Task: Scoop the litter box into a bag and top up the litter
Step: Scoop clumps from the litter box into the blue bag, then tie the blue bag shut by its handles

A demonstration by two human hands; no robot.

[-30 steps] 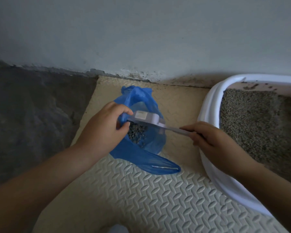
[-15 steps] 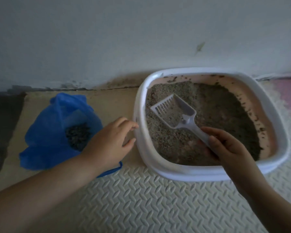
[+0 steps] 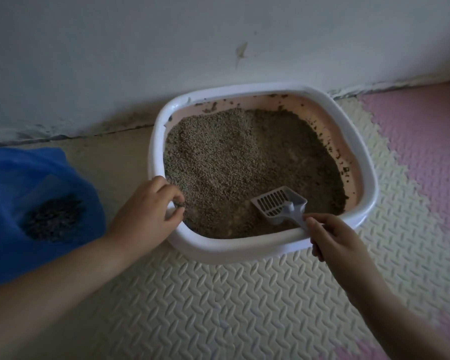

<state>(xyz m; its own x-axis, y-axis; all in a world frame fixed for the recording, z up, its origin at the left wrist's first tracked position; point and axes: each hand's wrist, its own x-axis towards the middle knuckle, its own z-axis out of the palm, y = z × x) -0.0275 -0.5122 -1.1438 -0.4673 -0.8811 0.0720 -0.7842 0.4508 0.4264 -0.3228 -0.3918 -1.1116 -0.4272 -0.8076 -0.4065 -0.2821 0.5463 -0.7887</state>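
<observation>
Left forearm (image 3: 63, 281) bare, reaching in from lower left. Left hand (image 3: 146, 211) palm down over near-left rim of litter box (image 3: 244, 248), fingers curled, tips pinching small dark clump (image 3: 179, 204) just inside rim.

Right forearm (image 3: 400, 307) bare, in from lower right. Right hand (image 3: 333, 237) at box's near rim, fingers wrapped round handle of scoop (image 3: 278, 203), thumb on top.

Blue bag (image 3: 24, 178) partly beyond left edge.
</observation>
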